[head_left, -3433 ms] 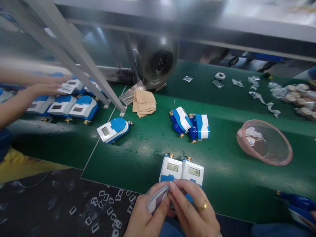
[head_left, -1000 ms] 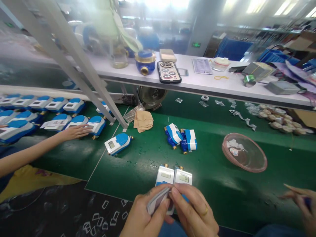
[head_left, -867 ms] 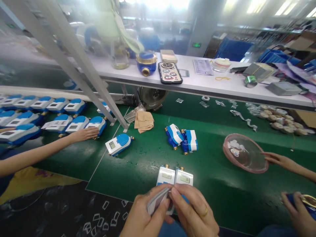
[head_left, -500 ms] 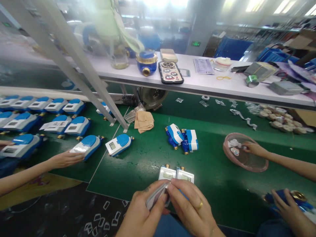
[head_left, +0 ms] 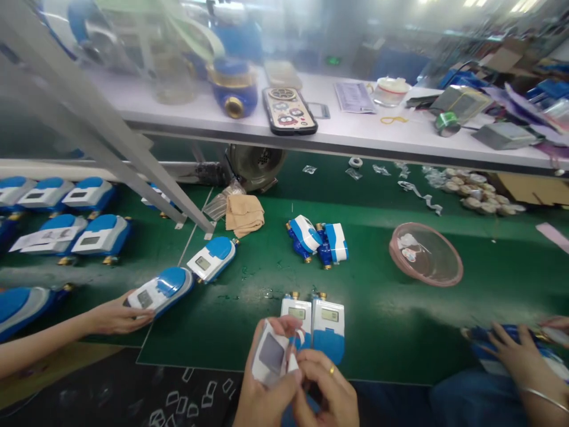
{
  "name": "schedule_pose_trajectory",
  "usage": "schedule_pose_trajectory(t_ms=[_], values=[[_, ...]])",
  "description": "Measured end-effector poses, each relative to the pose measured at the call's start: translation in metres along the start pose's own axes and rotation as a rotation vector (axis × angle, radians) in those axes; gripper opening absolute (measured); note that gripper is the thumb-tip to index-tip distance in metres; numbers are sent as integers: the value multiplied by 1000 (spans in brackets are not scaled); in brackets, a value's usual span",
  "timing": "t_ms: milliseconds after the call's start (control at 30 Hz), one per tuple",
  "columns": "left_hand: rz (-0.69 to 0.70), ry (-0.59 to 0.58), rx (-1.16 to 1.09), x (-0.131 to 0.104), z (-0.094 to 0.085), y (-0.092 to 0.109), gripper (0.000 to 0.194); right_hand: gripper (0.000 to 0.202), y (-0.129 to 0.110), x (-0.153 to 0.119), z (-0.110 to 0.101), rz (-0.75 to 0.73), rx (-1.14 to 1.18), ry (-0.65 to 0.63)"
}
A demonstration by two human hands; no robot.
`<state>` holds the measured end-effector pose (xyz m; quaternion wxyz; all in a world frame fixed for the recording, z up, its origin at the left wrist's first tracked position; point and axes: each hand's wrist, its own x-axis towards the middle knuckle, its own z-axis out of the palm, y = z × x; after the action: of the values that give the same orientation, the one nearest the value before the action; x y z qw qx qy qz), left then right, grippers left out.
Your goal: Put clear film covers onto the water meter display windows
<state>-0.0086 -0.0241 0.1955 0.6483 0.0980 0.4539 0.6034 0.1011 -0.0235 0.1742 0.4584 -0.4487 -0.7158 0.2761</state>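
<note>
My left hand (head_left: 267,385) is closed round a small white rectangular piece with a grey window (head_left: 272,353), its face tilted up. My right hand (head_left: 326,385), a gold ring on one finger, pinches at that piece's right edge, where a small white strip (head_left: 292,363) sticks up. What lies between the right fingertips is partly hidden. Just beyond my hands, two white-and-blue water meters with small displays lie side by side: the left meter (head_left: 297,309) is partly covered by my left hand, and the right meter (head_left: 329,326) shows fully.
Two more meters (head_left: 316,240) lean together mid-table. At left, a co-worker's hand (head_left: 127,314) holds a meter (head_left: 166,289) against another (head_left: 212,259). Right stand a pink basin (head_left: 457,267) and another person's hand (head_left: 518,356) on a blue meter. A shelf (head_left: 355,127) overhangs the back; a cloth (head_left: 244,214) lies below.
My left hand has turned the white piece face up, and my right hand has shifted to its edge. The left co-worker's meter moved right. The hand in the basin has withdrawn.
</note>
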Motion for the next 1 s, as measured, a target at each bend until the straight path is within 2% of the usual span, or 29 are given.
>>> schedule_pose_trajectory(t_ms=[100,233,300,367,433,533,600,700,733,767,833,900,933,1000], values=[[110,-7,137,-1,8,-14,33,10,6,-12,1,140,121,19],[314,-62,395,2,11,-34,13,12,15,-27,-8,283,303,-2],[478,-105,579,4,4,-43,11,18,22,-35,-17,382,401,-9],[667,-169,725,7,-8,-52,19,26,28,-44,-27,519,495,21],[815,-289,784,9,-21,-59,25,33,32,-52,-37,671,572,70],[926,-445,855,10,-36,-70,26,34,31,-58,-50,868,628,127],[1017,-502,944,9,-40,-77,23,33,28,-58,-56,962,634,149],[1140,-554,1041,9,-40,-84,27,35,26,-58,-64,1074,612,186],[1098,-529,1025,8,-38,-85,30,38,27,-59,-67,1106,605,200],[976,-468,970,8,-35,-86,33,41,29,-61,-70,1134,599,212],[507,-311,705,7,-28,-89,28,44,36,-66,-76,1175,591,226],[26,-209,370,6,-20,-92,19,45,46,-73,-81,1193,578,222],[-145,-182,235,5,-16,-94,20,45,52,-77,-83,1200,567,220],[-332,-133,70,5,-12,-101,25,43,65,-85,-86,1204,534,215]])
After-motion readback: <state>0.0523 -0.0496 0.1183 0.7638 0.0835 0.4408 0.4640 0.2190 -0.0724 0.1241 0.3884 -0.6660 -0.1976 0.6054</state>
